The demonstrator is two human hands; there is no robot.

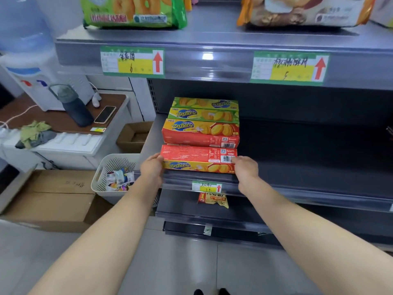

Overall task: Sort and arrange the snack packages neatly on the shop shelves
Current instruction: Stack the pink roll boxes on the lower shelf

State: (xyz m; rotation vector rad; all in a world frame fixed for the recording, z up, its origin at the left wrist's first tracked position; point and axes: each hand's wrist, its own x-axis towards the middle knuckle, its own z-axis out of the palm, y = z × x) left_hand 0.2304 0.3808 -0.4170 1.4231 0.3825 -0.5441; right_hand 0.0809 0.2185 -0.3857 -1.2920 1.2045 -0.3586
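Note:
A red Zecheese box (197,159) lies at the front edge of the grey middle shelf (297,177). My left hand (152,167) grips its left end and my right hand (245,169) grips its right end. Directly behind it stands another red Zecheese box (201,133), and behind that two green Zecheese boxes (204,111) sit in a row. A green snack bag (131,11) and an orange-edged snack bag (304,10) lie on the top shelf. One yellow-red packet (213,200) rests on the shelf below.
A white slotted basket (106,173) holding several small snack packets stands on the floor left of the shelf. Cardboard boxes (53,199) sit beside it. A side table (63,122) carries a dark bottle, a phone and a cloth. The middle shelf's right part is dark.

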